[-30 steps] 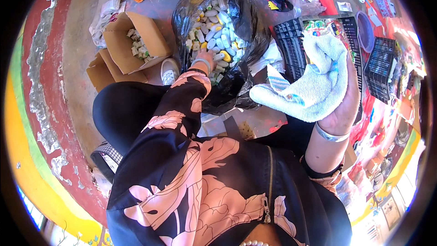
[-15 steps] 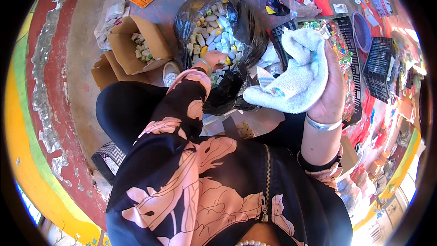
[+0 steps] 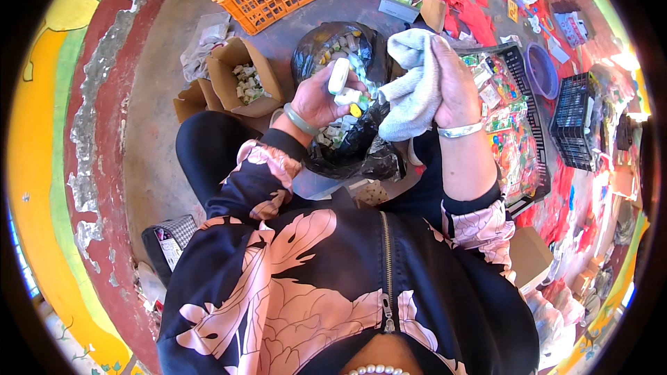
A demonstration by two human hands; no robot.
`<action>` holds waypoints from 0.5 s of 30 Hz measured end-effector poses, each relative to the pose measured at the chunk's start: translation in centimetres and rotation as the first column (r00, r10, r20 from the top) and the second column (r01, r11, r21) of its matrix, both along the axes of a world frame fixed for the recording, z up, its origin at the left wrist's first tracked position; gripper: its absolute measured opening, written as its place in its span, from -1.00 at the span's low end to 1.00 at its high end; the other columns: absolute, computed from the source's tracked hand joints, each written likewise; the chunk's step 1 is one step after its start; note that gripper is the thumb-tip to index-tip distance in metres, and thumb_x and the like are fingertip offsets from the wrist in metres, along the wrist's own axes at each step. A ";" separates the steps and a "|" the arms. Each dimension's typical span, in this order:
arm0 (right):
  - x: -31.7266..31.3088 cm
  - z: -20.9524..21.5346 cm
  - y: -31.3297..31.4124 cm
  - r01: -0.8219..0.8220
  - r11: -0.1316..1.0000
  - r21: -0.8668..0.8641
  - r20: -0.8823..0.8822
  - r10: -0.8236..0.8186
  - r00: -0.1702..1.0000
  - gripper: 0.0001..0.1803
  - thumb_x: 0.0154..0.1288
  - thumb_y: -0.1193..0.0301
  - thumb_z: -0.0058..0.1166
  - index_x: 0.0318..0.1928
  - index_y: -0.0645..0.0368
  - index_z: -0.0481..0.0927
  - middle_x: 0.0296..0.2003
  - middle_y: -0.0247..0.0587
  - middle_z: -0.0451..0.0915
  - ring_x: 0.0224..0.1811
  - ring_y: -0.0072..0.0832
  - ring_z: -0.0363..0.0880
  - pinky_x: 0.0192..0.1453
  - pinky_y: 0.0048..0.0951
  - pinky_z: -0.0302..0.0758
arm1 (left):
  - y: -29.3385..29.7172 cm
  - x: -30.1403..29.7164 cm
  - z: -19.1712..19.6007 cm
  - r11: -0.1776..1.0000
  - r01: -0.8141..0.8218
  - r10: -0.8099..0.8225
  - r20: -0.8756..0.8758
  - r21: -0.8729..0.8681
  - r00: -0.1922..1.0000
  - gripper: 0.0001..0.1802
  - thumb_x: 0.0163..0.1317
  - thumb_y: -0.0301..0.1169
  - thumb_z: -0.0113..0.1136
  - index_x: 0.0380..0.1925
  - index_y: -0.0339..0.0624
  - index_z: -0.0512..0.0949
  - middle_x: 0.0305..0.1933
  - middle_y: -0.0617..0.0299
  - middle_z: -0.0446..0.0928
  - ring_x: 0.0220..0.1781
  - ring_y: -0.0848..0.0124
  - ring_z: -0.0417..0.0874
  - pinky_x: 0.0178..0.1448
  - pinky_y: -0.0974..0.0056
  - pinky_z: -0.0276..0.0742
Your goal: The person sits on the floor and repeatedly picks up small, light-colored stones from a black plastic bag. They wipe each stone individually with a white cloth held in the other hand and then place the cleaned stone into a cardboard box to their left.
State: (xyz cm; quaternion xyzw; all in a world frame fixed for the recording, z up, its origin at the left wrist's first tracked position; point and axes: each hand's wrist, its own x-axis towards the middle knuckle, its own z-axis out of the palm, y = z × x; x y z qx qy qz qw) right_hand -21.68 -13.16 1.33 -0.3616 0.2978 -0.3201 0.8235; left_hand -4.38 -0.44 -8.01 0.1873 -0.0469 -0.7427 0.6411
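My left hand [image 3: 310,103] is closed around small white plastic pieces [image 3: 338,77], raised over a black plastic bag [image 3: 310,51]. One piece stands upright at the fingertips, and another lies just below it. A yellow piece [image 3: 356,110] shows beside them; whether I hold it cannot be told. My right hand [image 3: 459,87] grips a pale grey cloth [image 3: 411,101], which hangs to the right of the bag's mouth. Inside the bag lie several white, blue and yellow plastic pieces [image 3: 338,133], partly covered by its folds.
Left of the bag, a cardboard box [image 3: 226,62] contains small pale pieces. An orange crate [image 3: 278,1] stands beyond. To the right are a black tray [image 3: 539,142] of colourful packets, a purple basin [image 3: 541,69] and a black crate [image 3: 574,121]. My bent legs flank the bag.
My left hand has come up out of the bag with white plastic pieces in its fingers. My right hand has brought the cloth leftward, nearer to it. The view has shifted too.
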 end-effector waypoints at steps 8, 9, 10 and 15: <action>1.5 1.6 4.8 -0.373 0.650 -0.662 -0.437 0.070 0.897 -0.56 0.25 0.09 -0.08 -0.06 0.19 0.44 -0.25 -0.10 0.53 -0.39 -0.38 0.58 -0.38 -0.40 0.49 | 5.1 -2.5 7.0 0.976 -0.166 0.100 0.387 0.140 0.917 -0.62 0.29 -0.20 -0.17 -0.08 -0.26 0.38 -0.30 0.12 0.50 -0.47 0.43 0.54 -0.59 0.41 0.43; 1.9 0.9 5.5 -0.348 0.386 -0.854 -0.400 -0.060 0.915 -0.56 0.25 0.09 -0.10 -0.06 0.18 0.43 -0.22 -0.08 0.52 -0.36 -0.29 0.57 -0.36 -0.35 0.49 | 5.3 -3.2 7.4 0.961 -0.209 0.107 0.457 0.178 0.883 -0.70 0.28 -0.21 -0.13 -0.18 -0.18 0.42 -0.37 0.22 0.49 -0.55 0.49 0.47 -0.62 0.45 0.32; 2.2 0.1 6.2 -0.312 0.074 -0.947 -0.321 -0.169 0.932 -0.55 0.24 0.09 -0.12 -0.05 0.17 0.43 -0.19 -0.05 0.50 -0.34 -0.19 0.57 -0.34 -0.29 0.50 | 5.4 -3.9 7.9 0.962 -0.212 0.103 0.488 0.174 0.866 -0.71 0.29 -0.21 -0.14 -0.20 -0.17 0.42 -0.39 0.23 0.48 -0.56 0.49 0.46 -0.62 0.45 0.32; 2.3 1.1 8.0 -0.528 0.184 -0.829 -0.558 -0.206 0.804 -0.53 0.26 0.04 -0.23 -0.14 0.18 0.49 -0.42 0.02 0.54 -0.40 -0.04 0.53 -0.33 -0.21 0.47 | 7.1 -5.1 10.3 0.988 -0.124 0.047 0.578 0.095 0.815 -0.73 0.31 -0.23 -0.18 -0.18 -0.17 0.38 -0.42 0.29 0.44 -0.58 0.57 0.40 -0.64 0.52 0.25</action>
